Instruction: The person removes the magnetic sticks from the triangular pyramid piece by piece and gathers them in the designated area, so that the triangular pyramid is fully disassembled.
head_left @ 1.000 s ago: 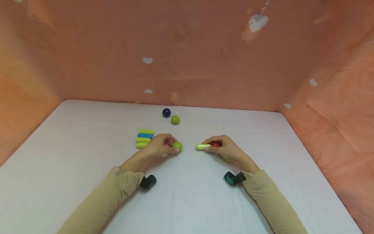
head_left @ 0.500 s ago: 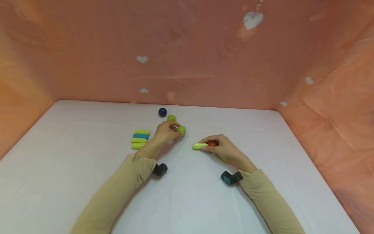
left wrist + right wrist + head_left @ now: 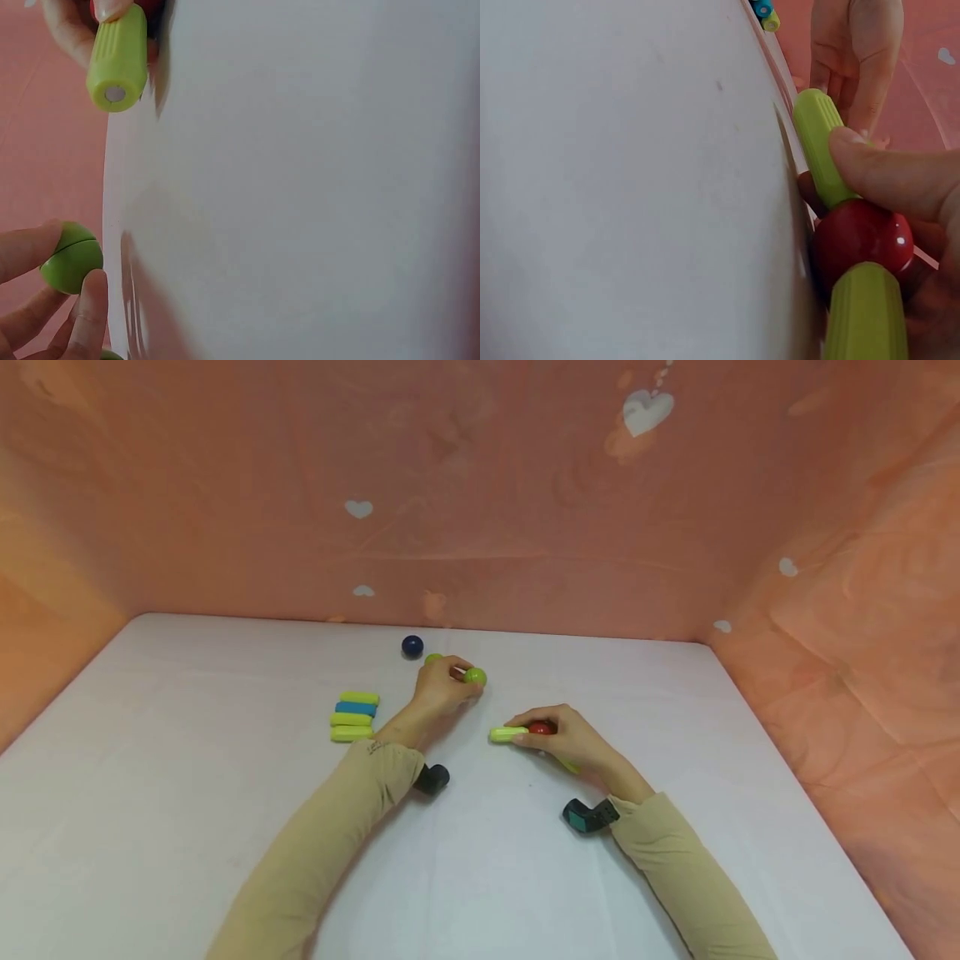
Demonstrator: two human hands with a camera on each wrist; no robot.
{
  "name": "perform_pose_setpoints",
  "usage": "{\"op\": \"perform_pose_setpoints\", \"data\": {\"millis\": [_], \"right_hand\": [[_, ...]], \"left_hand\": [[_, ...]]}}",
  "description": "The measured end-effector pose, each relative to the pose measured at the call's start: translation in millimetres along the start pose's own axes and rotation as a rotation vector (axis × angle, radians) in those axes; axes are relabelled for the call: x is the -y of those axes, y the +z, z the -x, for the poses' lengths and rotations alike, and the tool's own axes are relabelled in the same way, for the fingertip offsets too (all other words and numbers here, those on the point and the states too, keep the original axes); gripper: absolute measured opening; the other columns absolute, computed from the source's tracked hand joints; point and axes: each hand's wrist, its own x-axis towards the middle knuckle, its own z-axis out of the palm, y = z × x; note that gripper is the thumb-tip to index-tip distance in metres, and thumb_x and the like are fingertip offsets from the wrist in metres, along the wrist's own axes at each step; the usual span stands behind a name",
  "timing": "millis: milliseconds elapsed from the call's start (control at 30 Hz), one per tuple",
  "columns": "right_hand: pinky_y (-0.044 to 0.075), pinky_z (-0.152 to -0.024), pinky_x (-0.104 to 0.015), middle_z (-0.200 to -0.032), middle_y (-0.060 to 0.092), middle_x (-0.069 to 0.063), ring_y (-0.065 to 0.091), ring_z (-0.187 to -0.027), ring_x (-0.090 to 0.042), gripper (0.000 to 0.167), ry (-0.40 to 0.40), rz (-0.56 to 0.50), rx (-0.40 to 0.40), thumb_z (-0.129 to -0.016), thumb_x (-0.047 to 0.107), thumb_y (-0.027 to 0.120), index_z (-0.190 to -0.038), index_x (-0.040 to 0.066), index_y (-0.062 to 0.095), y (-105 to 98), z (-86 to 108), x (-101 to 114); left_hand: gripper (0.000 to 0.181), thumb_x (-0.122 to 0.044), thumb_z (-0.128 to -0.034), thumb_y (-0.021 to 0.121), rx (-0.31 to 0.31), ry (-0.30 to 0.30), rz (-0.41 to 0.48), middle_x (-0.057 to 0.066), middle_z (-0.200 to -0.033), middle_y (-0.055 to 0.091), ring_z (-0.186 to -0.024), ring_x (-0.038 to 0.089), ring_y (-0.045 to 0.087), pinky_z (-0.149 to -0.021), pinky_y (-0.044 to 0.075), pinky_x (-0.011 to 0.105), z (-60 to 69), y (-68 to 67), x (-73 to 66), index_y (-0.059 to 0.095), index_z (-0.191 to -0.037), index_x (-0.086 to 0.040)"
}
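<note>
My left hand point(image 3: 438, 687) pinches a green ball point(image 3: 476, 677) between thumb and fingertips. In the left wrist view, a seam line runs round this ball point(image 3: 73, 262). My right hand point(image 3: 573, 742) grips a yellow-green magnetic rod point(image 3: 508, 735), whose end shows a round metallic disc in the left wrist view. A red ball point(image 3: 862, 241) touches the inner end of that rod. Against the ball's other side sits a second yellow-green rod point(image 3: 866, 315), mostly covered by the right hand in the head view. Partly behind the left hand is another green ball point(image 3: 432, 657).
A dark blue ball point(image 3: 412, 647) lies at the back of the white table point(image 3: 480, 860). Left of the hands, several rods lie side by side, yellow-green ones point(image 3: 351, 733) and a blue one point(image 3: 356, 708). Pink-orange cloth point(image 3: 480, 485) hangs behind the table.
My left hand has carried the pinched green ball away from me and slightly right, now partly covering the other green ball. The right hand stays almost in place with its rod and red ball.
</note>
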Motion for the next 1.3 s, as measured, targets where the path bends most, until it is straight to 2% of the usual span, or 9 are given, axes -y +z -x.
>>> {"op": "perform_pose_setpoints", "data": {"millis": [267,467,567,733,867,1000,1200,1300], "right_hand": [[0.039,-0.094,-0.033,-0.117,0.067,-0.006,0.053,-0.108,-0.020,0.023,-0.005,-0.003,-0.005,-0.087,0.019,0.071,-0.108,0.014,0.073,3,-0.7,0],[0.039,-0.094,-0.032,-0.118,0.066,-0.007,0.052,-0.108,-0.020,0.023,0.010,-0.015,-0.001,-0.087,0.019,0.070,-0.109,0.013,0.073,5,-1.9,0],[0.039,-0.094,-0.033,-0.119,0.066,-0.007,0.052,-0.109,-0.020,0.023,0.010,-0.007,-0.007,-0.087,0.019,0.071,-0.109,0.014,0.073,5,-2.1,0],[0.039,-0.093,-0.032,-0.118,0.066,-0.007,0.052,-0.107,-0.020,0.023,0.007,0.001,-0.009,-0.087,0.020,0.071,-0.109,0.014,0.073,4,-1.3,0],[0.039,-0.091,-0.032,-0.118,0.066,-0.007,0.052,-0.105,-0.019,0.024,0.008,0.007,-0.011,-0.087,0.020,0.071,-0.109,0.013,0.073,4,-0.9,0],[0.038,-0.092,-0.032,-0.119,0.065,-0.008,0.051,-0.107,-0.020,0.024,0.015,0.008,-0.013,-0.087,0.019,0.071,-0.110,0.012,0.073,3,0.2,-1],[0.039,-0.093,-0.033,-0.119,0.065,-0.008,0.052,-0.109,-0.021,0.025,0.005,0.001,-0.002,-0.086,0.018,0.071,-0.111,0.013,0.072,2,0.9,-1],[0.038,-0.095,-0.034,-0.119,0.065,-0.007,0.052,-0.109,-0.022,0.026,0.000,0.003,0.000,-0.086,0.017,0.072,-0.111,0.014,0.072,2,1.4,0]], "left_hand": [[0.038,-0.016,-0.0832,0.073,-0.013,-0.003,-0.032,0.017,-0.110,0.063,-0.103,0.027,0.058,-0.085,0.048,0.032,-6.4,3.6,5.4,0.064,-0.118,-0.003],[0.041,-0.016,-0.0837,0.074,0.005,-0.035,-0.018,0.017,-0.110,0.063,-0.095,0.024,0.060,-0.077,0.049,0.027,-8.0,4.5,8.7,0.063,-0.121,-0.004],[0.045,-0.016,-0.0837,0.074,0.013,-0.038,-0.014,0.017,-0.113,0.064,-0.095,0.025,0.062,-0.079,0.051,0.028,-6.5,3.1,9.0,0.061,-0.125,-0.005],[0.047,-0.017,-0.0832,0.074,0.007,-0.020,-0.023,0.016,-0.118,0.064,-0.107,0.028,0.059,-0.090,0.049,0.034,-2.2,-1.8,9.4,0.059,-0.127,-0.005],[0.045,-0.013,-0.0837,0.073,0.022,-0.035,0.039,0.017,-0.119,0.062,-0.102,0.028,0.064,-0.082,0.052,0.028,2.6,-7.3,9.0,0.060,-0.126,-0.004],[0.045,-0.014,-0.0846,0.072,0.054,-0.076,0.114,0.015,-0.121,0.059,-0.096,0.026,0.066,-0.074,0.052,0.025,8.7,-13.6,9.5,0.059,-0.127,-0.005],[0.042,-0.015,-0.0828,0.074,0.090,-0.078,0.149,0.014,-0.116,0.060,-0.092,0.025,0.067,-0.075,0.051,0.027,19.2,-19.1,15.1,0.062,-0.122,-0.005],[0.039,-0.017,-0.0831,0.073,0.125,-0.077,0.114,0.012,-0.113,0.060,-0.089,0.022,0.067,-0.074,0.052,0.026,23.4,-21.1,17.8,0.063,-0.119,-0.005]]}}
